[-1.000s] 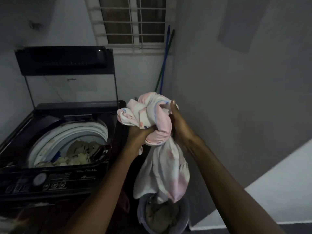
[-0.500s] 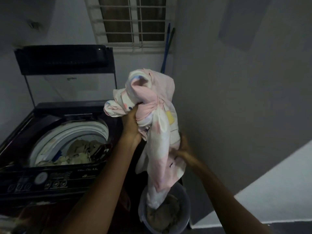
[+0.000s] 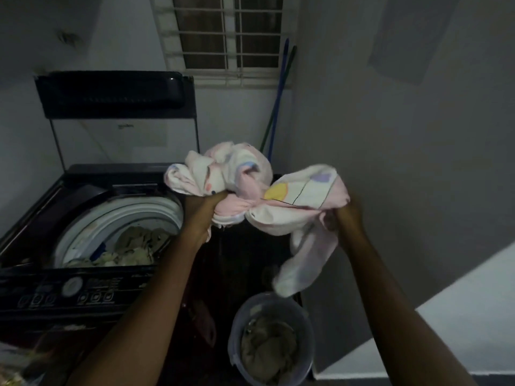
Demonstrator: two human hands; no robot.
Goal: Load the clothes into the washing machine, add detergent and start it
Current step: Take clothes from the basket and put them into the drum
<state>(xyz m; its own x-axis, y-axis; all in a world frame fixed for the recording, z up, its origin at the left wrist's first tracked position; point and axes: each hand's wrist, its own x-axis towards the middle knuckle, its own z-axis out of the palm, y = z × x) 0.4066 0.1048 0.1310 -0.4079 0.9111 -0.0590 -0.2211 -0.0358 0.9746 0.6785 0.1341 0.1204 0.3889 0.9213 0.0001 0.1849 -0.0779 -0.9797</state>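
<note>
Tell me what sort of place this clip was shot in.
Most likely a home laundry corner: a top-loading washing machine with its lid up and clothes in the drum, a bucket of laundry beside it, and long handles leaning by a barred window.

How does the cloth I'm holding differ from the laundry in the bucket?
The cloth is pale pink and white with coloured prints; the laundry is drab greyish-brown. The cloth hangs in the air, gripped by the left hand and right hand; the laundry lies crumpled in the bucket. Both are outside the washer.
</note>
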